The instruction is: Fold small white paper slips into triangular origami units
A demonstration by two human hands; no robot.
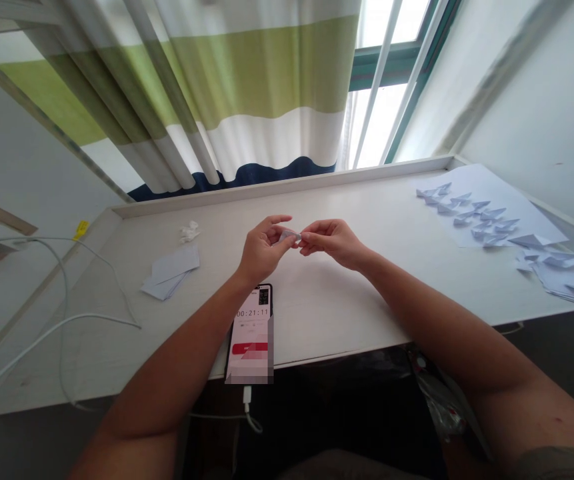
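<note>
White paper [288, 235], folded small, is sitting between our two hands, over the middle of the table [327, 320]. Our left hand [261, 252] is pinching it between thumb and fingers, one finger stretching clear; our right hand [335, 240] appears to be pinching its other end, though the fingertips are partly hiding the contact. Our phone [247, 333] is lying by the near edge, showing a timer. To the left, sheets [175, 264] are lying loosely stacked, a crumpled wad [189, 231] resting just beyond. To the right, folded shapes [491, 215] are standing on a large sheet [497, 183]. Behind, a curtain [267, 80] is hanging beside the window [391, 67].
</note>
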